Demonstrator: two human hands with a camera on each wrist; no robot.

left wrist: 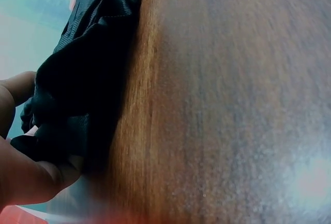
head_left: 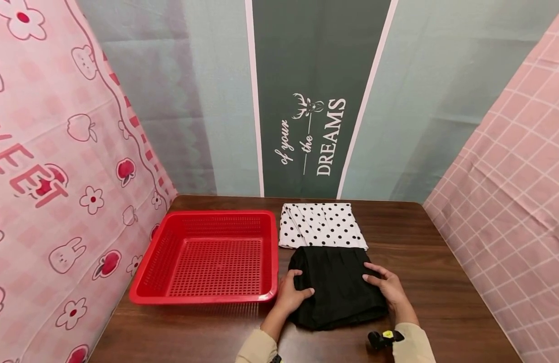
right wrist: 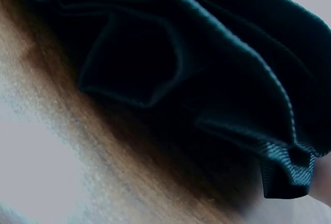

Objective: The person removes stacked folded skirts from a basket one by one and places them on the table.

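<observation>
A folded black garment (head_left: 338, 287) lies on the table at the front, its stitched edges and layered folds close up in the right wrist view. My left hand (head_left: 290, 295) holds its left edge, thumb on top; the left wrist view has the thumb and a finger on either side of the black fabric (left wrist: 77, 79). At the right edge my right hand (head_left: 390, 287) grips the garment, with two fingertips on its upper surface. Only a sliver of that hand appears in the right wrist view, beside the bent fabric. Directly behind lies a folded white cloth with black dots (head_left: 322, 226).
To the left stands a red plastic basket (head_left: 272, 252) with a perforated bottom, close to my left hand. Wood-grain table (head_left: 443, 307) surface extends right of the garment. Patterned curtains (head_left: 511, 151) enclose the table on the left, back and right.
</observation>
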